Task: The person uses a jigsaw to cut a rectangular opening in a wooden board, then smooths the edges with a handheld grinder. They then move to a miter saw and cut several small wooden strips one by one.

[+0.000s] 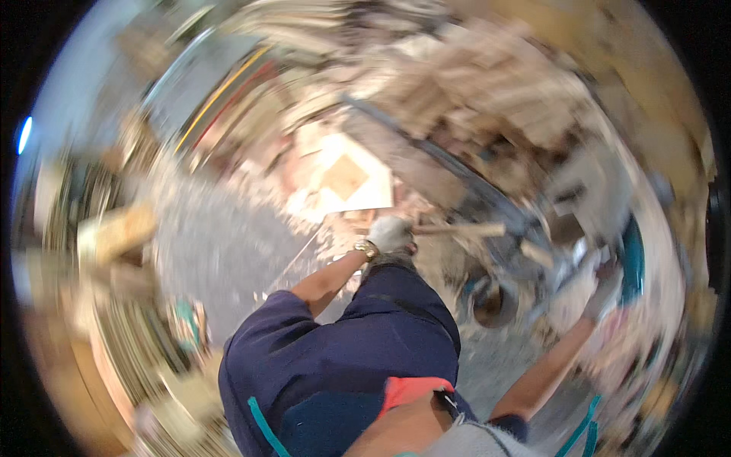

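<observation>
My left hand (390,234), in a pale glove with a gold watch (366,248) at the wrist, is closed at the end of a light wooden stick (461,229). The stick points right, over a dark metal bar. Out to the right, my right hand (605,292) also looks gloved and reaches beside a teal object (632,263) and a grey machine part (590,186). Motion smears its fingers, so what it touches cannot be made out. A pale board with a tan diamond (344,177) lies in bright light beyond my left hand.
Wood scraps and boards (487,84) are heaped at the far side. The long dark metal bar (449,160) runs diagonally through them. A round dark opening (493,303) sits between my hands. Stacked strips (141,335) stand at the left, near a yellowish block (118,232) and grey floor (221,251).
</observation>
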`<state>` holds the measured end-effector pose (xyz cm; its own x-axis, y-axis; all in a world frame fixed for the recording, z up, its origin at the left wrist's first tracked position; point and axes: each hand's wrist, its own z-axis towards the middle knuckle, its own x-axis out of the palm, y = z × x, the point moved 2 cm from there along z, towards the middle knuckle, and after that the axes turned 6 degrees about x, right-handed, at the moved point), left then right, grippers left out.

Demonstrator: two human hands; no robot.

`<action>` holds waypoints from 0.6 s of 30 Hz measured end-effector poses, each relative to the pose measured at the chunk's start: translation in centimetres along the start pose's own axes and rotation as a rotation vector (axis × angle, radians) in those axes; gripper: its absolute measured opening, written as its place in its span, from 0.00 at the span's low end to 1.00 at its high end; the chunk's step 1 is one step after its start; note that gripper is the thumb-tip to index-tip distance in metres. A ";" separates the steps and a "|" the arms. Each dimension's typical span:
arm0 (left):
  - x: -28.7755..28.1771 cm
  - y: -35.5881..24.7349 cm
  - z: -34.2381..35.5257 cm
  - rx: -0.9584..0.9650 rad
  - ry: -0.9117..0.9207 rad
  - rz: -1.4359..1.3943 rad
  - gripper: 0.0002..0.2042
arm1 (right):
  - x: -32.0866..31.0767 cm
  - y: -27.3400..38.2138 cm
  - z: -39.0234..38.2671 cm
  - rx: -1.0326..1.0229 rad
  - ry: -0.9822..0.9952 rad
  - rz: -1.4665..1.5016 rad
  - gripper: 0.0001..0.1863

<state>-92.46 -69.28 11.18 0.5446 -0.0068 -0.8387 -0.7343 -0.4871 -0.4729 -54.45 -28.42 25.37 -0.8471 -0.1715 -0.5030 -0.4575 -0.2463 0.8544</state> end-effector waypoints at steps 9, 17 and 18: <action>1.6 3.4 -9.8 -0.228 -0.295 -0.109 0.13 | 12.3 -11.2 -10.0 -0.174 0.260 -0.944 0.36; 2.5 1.2 -9.2 -0.116 -0.310 -0.110 0.16 | 9.6 -8.5 -14.2 -0.017 0.187 -0.715 0.27; 2.5 0.9 -8.6 -0.061 -0.298 -0.117 0.17 | 8.7 -14.0 -14.9 -0.053 0.129 -0.532 0.26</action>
<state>-88.28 -77.23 10.99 0.4751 0.3038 -0.8258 -0.6428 -0.5210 -0.5615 -51.36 -40.63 7.12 -0.4607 -0.1246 -0.8787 -0.7966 -0.3784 0.4714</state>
